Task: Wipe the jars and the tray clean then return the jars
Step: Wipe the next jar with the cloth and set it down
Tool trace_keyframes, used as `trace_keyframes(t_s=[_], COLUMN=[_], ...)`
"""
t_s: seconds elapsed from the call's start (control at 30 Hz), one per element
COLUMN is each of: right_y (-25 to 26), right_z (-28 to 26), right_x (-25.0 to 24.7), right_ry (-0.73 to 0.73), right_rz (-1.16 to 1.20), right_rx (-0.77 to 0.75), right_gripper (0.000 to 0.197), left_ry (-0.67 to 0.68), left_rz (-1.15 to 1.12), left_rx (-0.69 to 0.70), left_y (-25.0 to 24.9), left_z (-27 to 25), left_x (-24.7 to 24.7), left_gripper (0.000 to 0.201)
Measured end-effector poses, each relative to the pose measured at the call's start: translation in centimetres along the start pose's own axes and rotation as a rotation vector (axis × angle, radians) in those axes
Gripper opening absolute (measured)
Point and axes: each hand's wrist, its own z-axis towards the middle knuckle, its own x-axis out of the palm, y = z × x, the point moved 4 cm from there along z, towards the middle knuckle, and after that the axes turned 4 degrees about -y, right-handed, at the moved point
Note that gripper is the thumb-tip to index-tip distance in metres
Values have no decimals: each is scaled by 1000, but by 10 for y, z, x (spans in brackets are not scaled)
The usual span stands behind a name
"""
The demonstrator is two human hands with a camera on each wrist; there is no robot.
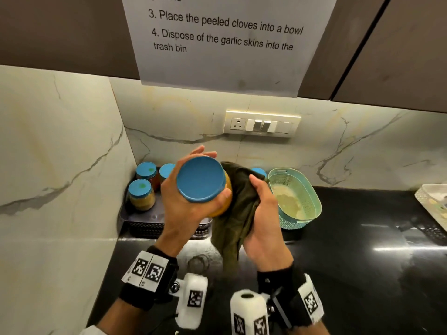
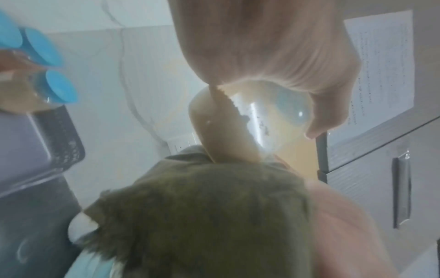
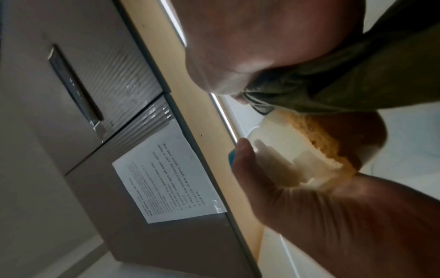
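Observation:
My left hand (image 1: pixel 180 204) grips a glass jar (image 1: pixel 202 181) with a blue lid and yellow contents, held tilted above the counter. My right hand (image 1: pixel 262 209) holds a dark olive cloth (image 1: pixel 238 206) against the jar's right side. The left wrist view shows the jar's (image 2: pixel 252 122) glass bottom above the cloth (image 2: pixel 202 216). In the right wrist view the jar (image 3: pixel 321 143) sits between the cloth (image 3: pixel 357 79) and my left hand (image 3: pixel 309 206). A grey tray (image 1: pixel 145 217) in the back left corner carries three blue-lidded jars (image 1: pixel 141 189). A further blue lid (image 1: pixel 259 171) peeks out behind the cloth.
A teal perforated basket (image 1: pixel 298 197) stands to the right of my hands on the black countertop (image 1: pixel 350 250). A white tray (image 1: pixel 433 199) lies at the far right edge. Marble walls close the left side and back, with a socket panel (image 1: pixel 262 124) and cabinets overhead.

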Motion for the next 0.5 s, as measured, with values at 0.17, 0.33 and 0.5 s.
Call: trace_keyframes(t_s=[0.17,0.33,0.5], right_y=[6,-31,-30], right_z=[14,16,15], right_x=[10,-12,-51], right_ry=[62,64,-137], right_rz=[-99,-85,-182], right_rx=[104,287,206], right_gripper=[38,49,42], left_ry=[14,10,16], left_rz=[-131,-92,55], left_rx=[-90,-67,-61], left_y=[2,-3,19], left_z=[-6,2,-6], left_x=[6,11,20], left_gripper=[73,72,78])
